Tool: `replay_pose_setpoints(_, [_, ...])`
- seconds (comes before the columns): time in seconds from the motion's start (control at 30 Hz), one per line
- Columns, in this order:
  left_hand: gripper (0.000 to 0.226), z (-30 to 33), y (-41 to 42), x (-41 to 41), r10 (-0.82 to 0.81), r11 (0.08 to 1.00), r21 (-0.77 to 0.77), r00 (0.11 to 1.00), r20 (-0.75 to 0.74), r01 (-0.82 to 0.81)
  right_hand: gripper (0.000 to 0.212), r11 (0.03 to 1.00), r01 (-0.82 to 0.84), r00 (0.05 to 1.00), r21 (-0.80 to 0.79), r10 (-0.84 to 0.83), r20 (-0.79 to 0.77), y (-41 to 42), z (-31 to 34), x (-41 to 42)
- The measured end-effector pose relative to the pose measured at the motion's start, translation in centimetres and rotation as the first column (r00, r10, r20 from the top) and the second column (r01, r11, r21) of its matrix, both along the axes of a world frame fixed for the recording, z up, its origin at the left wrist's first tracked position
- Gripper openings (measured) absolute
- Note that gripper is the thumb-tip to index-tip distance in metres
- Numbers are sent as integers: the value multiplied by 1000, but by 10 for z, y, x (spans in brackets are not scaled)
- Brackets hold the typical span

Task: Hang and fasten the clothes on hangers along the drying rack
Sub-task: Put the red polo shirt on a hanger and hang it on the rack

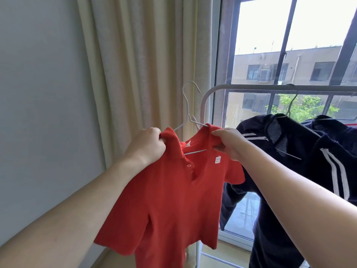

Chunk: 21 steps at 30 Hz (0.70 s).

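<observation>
A: We've got the red cotton polo shirt (170, 190) on its thin grey wire hanger (188, 105), left hand (146, 146) and right hand (228, 144) each pinching a collar side.

B: Yep, and the hook points up, left of the white metal rack bar (270, 87). Our right hand's nearer.

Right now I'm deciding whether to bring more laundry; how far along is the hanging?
Done: a dark jacket hangs from the rack. In hand: both hands, left and right, grip the collar of a red shirt on a hanger. Left: hooking it on the rack and buttoning it.
</observation>
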<state>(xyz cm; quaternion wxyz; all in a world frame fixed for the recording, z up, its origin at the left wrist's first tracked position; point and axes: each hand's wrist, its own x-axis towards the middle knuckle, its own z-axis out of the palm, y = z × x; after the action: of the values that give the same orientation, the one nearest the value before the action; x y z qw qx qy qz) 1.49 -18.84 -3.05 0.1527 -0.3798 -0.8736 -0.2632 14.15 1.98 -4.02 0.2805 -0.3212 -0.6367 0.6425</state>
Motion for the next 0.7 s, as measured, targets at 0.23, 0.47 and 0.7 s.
replay_pose_setpoints(0.23, [19, 0, -5, -2, -123, 983, 173, 906, 405, 56, 41, 988, -1, 995, 155, -14, 101, 3, 10, -4])
replay_pose_setpoints(0.47, [73, 2, 0, -5, -161, 957, 290, 765, 623, -35, 22, 892, -120, 972, 435, 18, 233, 13, 20, -5])
replay_pose_setpoints(0.7, [15, -4, 8, -12, -264, 915, 403, 774, 575, 13, 20, 803, -135, 984, 581, 41, 171, 19, 17, -1])
